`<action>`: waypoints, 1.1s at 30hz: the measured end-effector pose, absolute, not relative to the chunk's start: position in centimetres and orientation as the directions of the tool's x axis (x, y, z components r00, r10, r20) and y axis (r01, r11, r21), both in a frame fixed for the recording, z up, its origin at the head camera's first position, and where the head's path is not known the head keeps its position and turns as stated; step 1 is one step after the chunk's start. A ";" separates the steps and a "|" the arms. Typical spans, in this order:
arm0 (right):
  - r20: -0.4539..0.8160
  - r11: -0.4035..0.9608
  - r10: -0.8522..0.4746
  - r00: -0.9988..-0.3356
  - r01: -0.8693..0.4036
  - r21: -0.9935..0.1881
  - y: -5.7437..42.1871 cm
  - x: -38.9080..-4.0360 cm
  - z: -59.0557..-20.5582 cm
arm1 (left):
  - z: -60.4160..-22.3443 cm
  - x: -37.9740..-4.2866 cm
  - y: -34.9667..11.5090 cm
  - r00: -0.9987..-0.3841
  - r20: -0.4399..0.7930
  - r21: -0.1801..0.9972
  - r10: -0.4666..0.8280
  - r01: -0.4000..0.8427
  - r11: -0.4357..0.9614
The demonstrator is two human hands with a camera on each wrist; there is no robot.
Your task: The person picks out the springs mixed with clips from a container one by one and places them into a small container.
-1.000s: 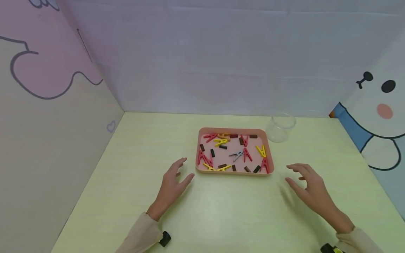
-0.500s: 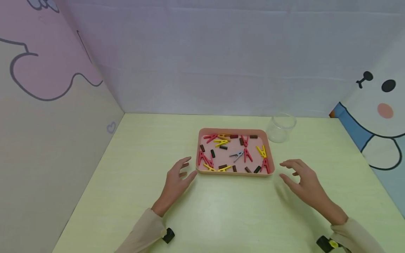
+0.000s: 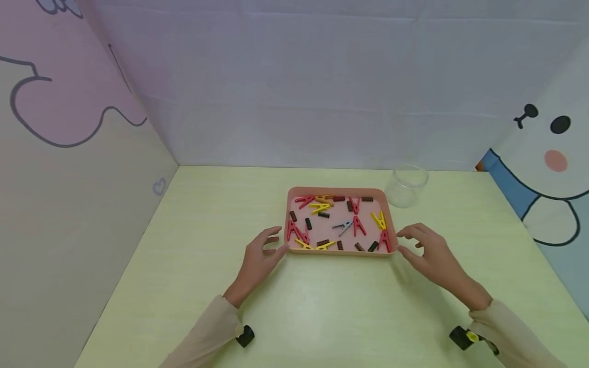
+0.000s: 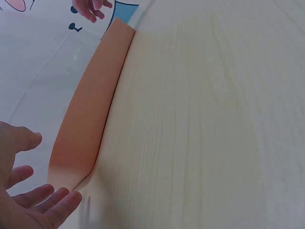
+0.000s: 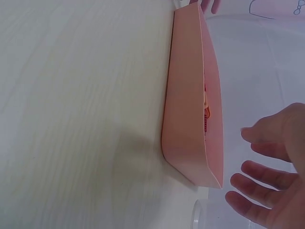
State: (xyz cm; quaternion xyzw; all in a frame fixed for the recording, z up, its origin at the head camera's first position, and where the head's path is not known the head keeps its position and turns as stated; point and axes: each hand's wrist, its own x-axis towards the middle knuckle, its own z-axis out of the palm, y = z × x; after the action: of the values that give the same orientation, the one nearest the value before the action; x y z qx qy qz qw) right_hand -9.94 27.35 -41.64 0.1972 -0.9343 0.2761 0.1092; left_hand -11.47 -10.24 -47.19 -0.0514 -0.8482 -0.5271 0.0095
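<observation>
A pink tray (image 3: pixel 342 254) lies on the table, holding red clothespins (image 3: pixel 359 226), yellow clothespins (image 3: pixel 379 220), a grey clothespin (image 3: pixel 342 225) and several small dark ridged pieces (image 3: pixel 324 214). At its left front corner is my left hand (image 3: pixel 259 260), fingers spread and loosely bent; in the left wrist view its fingertips (image 4: pixel 71 200) are close to the tray's end. My right hand (image 3: pixel 428 255) is beside the right front corner, with a small gap to the tray wall (image 5: pixel 186 95) in the right wrist view. Neither hand grips anything.
A clear round container (image 3: pixel 407 186) stands behind the tray's right side, near the back wall (image 3: pixel 294 92). Printed side walls border the pale wooden table (image 3: pixel 322 306) on the left and right. Each wrist carries a small black device (image 3: pixel 246 336).
My right hand has moved leftward to the tray's right side. My left hand has shifted slightly right and forward to the tray's left corner. The tray stays in place.
</observation>
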 end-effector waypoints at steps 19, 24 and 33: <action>0.181 0.782 -0.345 -0.921 -0.388 -0.487 25.7 -12.3 -42.0 | -48.3 -12.9 -9.2 -0.996 -0.014 0.907 0.084 0.023 0.420; 0.165 0.777 -0.354 -0.921 -0.388 -0.495 25.3 -12.6 -42.1 | -48.3 -13.0 -9.2 -0.995 -0.033 0.906 0.092 0.009 0.424; 0.123 0.789 -0.372 -0.920 -0.383 -0.480 24.8 -13.0 -42.2 | -48.0 -13.2 -9.3 -0.994 -0.032 0.908 0.104 0.015 0.420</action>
State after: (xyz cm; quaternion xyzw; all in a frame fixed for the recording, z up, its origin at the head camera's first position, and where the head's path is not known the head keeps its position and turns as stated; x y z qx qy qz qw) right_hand -13.03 24.77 -42.16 0.1996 -0.9458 0.2560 0.0109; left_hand -13.18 -9.31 -48.01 -0.0351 -0.8415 -0.5375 -0.0414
